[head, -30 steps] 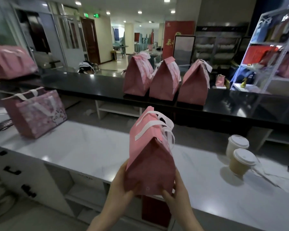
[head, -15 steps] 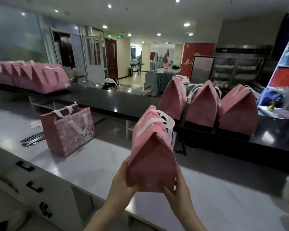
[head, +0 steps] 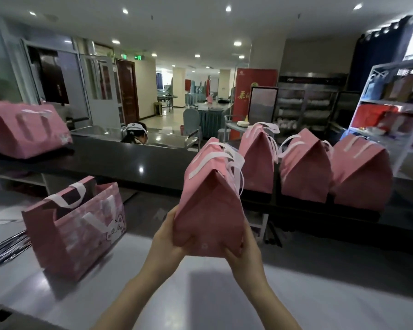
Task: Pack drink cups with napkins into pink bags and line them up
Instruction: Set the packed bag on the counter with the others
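I hold a closed pink bag [head: 210, 206] with white handles in the air above the white counter [head: 200, 294]. My left hand [head: 167, 236] grips its lower left corner and my right hand [head: 241, 253] grips its lower right corner. Three closed pink bags stand in a row on the black counter beyond it: one [head: 258, 160] directly behind, a second [head: 304, 167] to its right, a third [head: 360, 172] farthest right. The held bag hangs just left of and in front of that row. No cups show.
An open pink bag with a cartoon print [head: 74, 227] stands on the white counter at left, dark strips [head: 5, 248] beside it. More pink bags [head: 26, 129] lie on the black counter [head: 134, 160] far left. A person's head [head: 135, 135] shows behind it. Shelving [head: 391, 110] stands at right.
My view has swung up and left, so the cups dropped out of sight. The held bag has risen and moved toward the row of three bags on the black counter.
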